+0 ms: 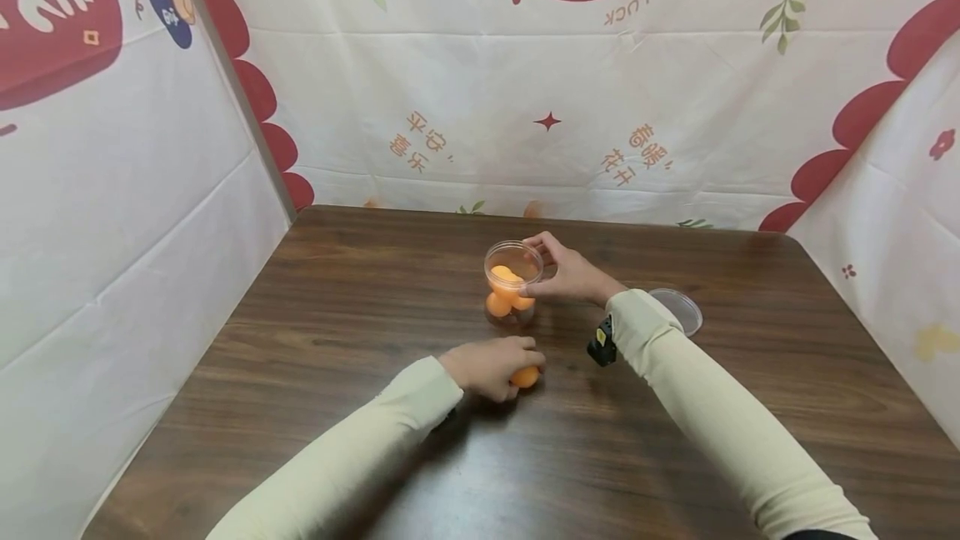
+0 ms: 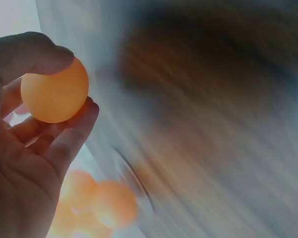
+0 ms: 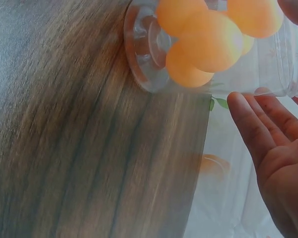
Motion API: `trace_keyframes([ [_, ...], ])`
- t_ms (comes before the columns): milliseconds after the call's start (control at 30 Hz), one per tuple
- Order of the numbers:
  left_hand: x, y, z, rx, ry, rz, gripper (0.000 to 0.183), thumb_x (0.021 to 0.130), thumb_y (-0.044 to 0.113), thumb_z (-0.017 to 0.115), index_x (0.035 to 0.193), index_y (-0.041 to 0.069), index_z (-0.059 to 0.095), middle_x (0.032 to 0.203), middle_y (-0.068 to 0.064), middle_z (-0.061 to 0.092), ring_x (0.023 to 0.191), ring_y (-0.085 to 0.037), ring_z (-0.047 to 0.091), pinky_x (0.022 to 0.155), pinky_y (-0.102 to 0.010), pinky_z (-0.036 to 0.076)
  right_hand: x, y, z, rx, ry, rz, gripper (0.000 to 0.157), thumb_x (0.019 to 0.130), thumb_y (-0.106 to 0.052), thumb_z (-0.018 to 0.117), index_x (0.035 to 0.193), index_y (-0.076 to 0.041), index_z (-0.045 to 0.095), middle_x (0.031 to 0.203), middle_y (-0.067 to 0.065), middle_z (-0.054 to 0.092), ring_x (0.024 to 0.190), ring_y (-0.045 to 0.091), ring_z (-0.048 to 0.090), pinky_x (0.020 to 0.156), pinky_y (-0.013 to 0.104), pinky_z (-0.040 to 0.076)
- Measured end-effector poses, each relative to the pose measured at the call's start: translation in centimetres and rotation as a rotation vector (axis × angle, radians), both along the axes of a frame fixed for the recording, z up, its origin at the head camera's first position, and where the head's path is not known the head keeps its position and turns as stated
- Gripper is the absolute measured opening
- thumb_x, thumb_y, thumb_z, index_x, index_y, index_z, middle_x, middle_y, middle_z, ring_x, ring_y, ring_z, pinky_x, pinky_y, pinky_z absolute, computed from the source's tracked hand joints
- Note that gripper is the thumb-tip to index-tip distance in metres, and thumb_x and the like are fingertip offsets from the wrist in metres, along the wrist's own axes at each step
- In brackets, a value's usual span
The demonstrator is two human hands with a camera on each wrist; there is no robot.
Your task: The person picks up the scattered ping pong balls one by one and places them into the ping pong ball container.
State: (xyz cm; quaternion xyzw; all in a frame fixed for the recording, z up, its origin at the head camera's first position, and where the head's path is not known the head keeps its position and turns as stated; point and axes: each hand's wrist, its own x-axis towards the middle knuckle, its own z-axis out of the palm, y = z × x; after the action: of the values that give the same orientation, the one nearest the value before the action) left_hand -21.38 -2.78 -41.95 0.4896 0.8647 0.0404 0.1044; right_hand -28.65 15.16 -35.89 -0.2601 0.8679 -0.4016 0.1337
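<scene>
My left hand (image 1: 495, 365) pinches an orange ping-pong ball (image 2: 54, 91) between thumb and fingers, low over the table in front of the jar. A clear plastic jar (image 3: 265, 82) stands upright on the table with its mouth uncovered. Several orange balls (image 3: 211, 39) lie inside it, heaped in its lower and middle part. My right hand (image 1: 573, 273) holds the jar near its rim from the right side, thumb on the near side and fingers on the far side. In the left wrist view, the jar's balls (image 2: 114, 203) glow behind the hand.
A clear round lid (image 1: 681, 307) lies flat on the brown wooden table (image 1: 322, 307), right of the jar and partly behind the right sleeve (image 1: 705, 382). White printed cloth (image 1: 480, 82) hangs along the table's back and sides.
</scene>
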Motion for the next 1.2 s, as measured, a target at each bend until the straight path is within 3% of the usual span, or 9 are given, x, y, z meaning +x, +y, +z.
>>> trace_keyframes([
  [233, -2.2, -2.7, -0.1, 0.040, -0.045, 0.110, 0.044, 0.080, 0.009, 0.070, 0.122, 0.010, 0.058, 0.111, -0.003, 0.053, 0.089, -0.013, 0.051, 0.079, -0.026, 0.046, -1.9, 0.6, -2.6, 0.010, 0.017, -0.013, 0.077, 0.078, -0.022, 0.079, 0.139, -0.012, 0.033, 0.135, 0.021, 0.049, 0.121, 0.037, 0.052, 0.095, 0.046, 0.048],
  [400, -3.7, -4.3, -0.2, 0.046, -0.041, 0.179, 0.042, 0.078, 0.004, 0.070, 0.117, 0.010, 0.059, 0.109, -0.004, 0.053, 0.092, -0.016, 0.052, 0.082, -0.032, 0.047, -1.9, 0.7, -2.8, 0.023, 0.045, -0.001, 0.075, 0.077, -0.026, 0.079, 0.137, -0.012, 0.035, 0.134, 0.020, 0.051, 0.118, 0.035, 0.054, 0.090, 0.042, 0.051],
  [700, -5.9, -6.2, 1.1, 0.024, -0.037, 0.331, 0.048, 0.080, 0.003, 0.069, 0.126, 0.009, 0.056, 0.105, -0.007, 0.053, 0.088, -0.018, 0.053, 0.080, -0.033, 0.049, -2.1, 0.6, -3.1, 0.048, 0.079, 0.008, 0.076, 0.076, -0.028, 0.081, 0.135, -0.011, 0.036, 0.129, 0.020, 0.054, 0.113, 0.034, 0.057, 0.086, 0.039, 0.053],
  [967, -7.2, -6.4, 3.4, 0.025, 0.060, 0.330, 0.043, 0.079, 0.002, 0.070, 0.120, 0.005, 0.057, 0.100, -0.010, 0.054, 0.085, -0.020, 0.053, 0.076, -0.034, 0.049, -2.1, 0.8, -3.0, 0.035, 0.093, 0.005, 0.076, 0.076, -0.027, 0.081, 0.135, -0.012, 0.037, 0.127, 0.016, 0.055, 0.112, 0.030, 0.058, 0.083, 0.035, 0.054],
  [1200, -8.3, -6.3, 6.1, 0.034, 0.061, 0.390, 0.042, 0.083, 0.006, 0.068, 0.123, 0.008, 0.056, 0.109, -0.011, 0.054, 0.093, -0.022, 0.055, 0.082, -0.036, 0.049, -2.0, 0.6, -2.6, 0.029, 0.096, 0.016, 0.075, 0.077, -0.025, 0.080, 0.136, -0.011, 0.036, 0.126, 0.016, 0.055, 0.111, 0.032, 0.058, 0.085, 0.037, 0.054],
])
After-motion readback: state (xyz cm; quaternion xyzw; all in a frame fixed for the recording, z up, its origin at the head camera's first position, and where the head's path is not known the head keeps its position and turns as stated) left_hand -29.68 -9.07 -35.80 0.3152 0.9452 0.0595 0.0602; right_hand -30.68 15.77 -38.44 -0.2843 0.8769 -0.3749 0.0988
